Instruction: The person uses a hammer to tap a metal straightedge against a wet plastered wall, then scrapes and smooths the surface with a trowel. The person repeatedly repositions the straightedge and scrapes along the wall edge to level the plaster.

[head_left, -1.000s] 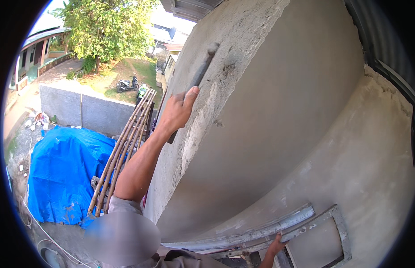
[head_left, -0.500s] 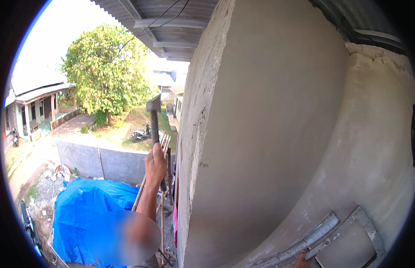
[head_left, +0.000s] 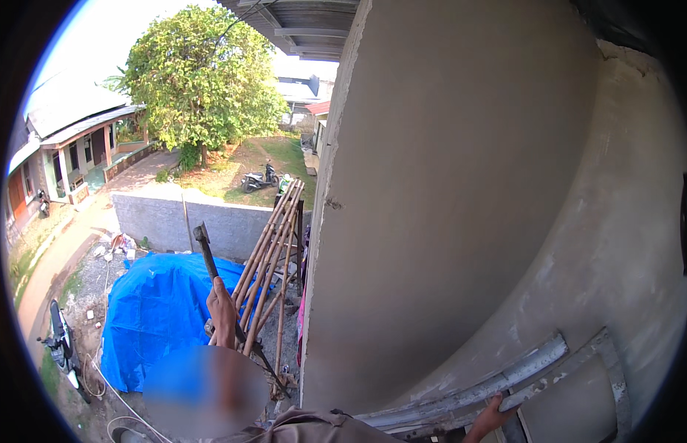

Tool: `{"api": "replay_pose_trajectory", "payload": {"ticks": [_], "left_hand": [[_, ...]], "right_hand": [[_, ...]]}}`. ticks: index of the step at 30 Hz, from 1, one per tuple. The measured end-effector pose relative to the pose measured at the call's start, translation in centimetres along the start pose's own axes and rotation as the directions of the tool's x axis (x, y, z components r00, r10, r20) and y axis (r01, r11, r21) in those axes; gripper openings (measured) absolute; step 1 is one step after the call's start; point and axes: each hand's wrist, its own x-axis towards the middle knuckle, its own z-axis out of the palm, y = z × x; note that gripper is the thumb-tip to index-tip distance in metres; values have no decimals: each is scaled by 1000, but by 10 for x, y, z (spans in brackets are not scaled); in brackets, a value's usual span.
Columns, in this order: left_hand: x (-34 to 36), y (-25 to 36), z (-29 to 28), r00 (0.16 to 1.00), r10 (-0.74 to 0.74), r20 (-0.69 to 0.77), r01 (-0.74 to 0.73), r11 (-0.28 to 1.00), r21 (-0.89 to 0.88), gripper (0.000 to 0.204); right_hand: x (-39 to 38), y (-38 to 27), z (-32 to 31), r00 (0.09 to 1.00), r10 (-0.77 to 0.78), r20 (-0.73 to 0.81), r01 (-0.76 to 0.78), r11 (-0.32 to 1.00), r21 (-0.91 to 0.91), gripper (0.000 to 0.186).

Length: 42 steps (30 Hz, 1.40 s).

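Note:
My left hand [head_left: 223,314] is closed around the handle of a hammer [head_left: 209,255], raised out in the open air left of the wall edge. The hammer's dark head points up and slightly left. At the lower right, my right hand [head_left: 490,419] has its fingers wrapped on the near end of a grey, worn frame bar [head_left: 539,389]. That bar joins an upright piece, framing an opening in the wall. A longer grey ledge [head_left: 498,384] runs alongside it. A blurred patch hides my left forearm.
A tall plastered wall [head_left: 462,170] with a rough edge [head_left: 332,162] rises close in front. Far below lie a blue tarp [head_left: 162,310], leaning bamboo poles [head_left: 266,273], a grey block wall [head_left: 166,227] and a parked motorcycle [head_left: 61,343]. A tree [head_left: 199,81] stands beyond.
My left hand has lowered the hammer, and its head now tilts left. The view has shifted, showing more bamboo poles and my sleeve. My right hand stays at the frame bar.

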Motion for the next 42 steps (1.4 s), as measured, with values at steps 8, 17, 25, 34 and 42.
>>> {"api": "replay_pose_trajectory", "payload": {"ticks": [8, 17, 25, 34, 42], "left_hand": [[-16, 29, 3, 972, 140, 189, -120, 986, -114, 40], [10, 101, 64, 935, 282, 215, -239, 949, -206, 49], [45, 197, 131, 872, 396, 288, -165, 792, -587, 63], [52, 223, 149, 838, 332, 433, -122, 887, -445, 73], [53, 212, 168, 757, 228, 612, -245, 968, -57, 78]], "right_hand": [[-5, -17, -7, 998, -60, 25, 63, 988, -143, 74], [-10, -36, -15, 978, -207, 29, 209, 964, -161, 77], [9, 3, -13, 991, -130, -26, 119, 958, -261, 71], [15, 18, -18, 997, -80, -3, 79, 985, -154, 73], [17, 16, -14, 998, -61, -8, 58, 975, -214, 79]]}}
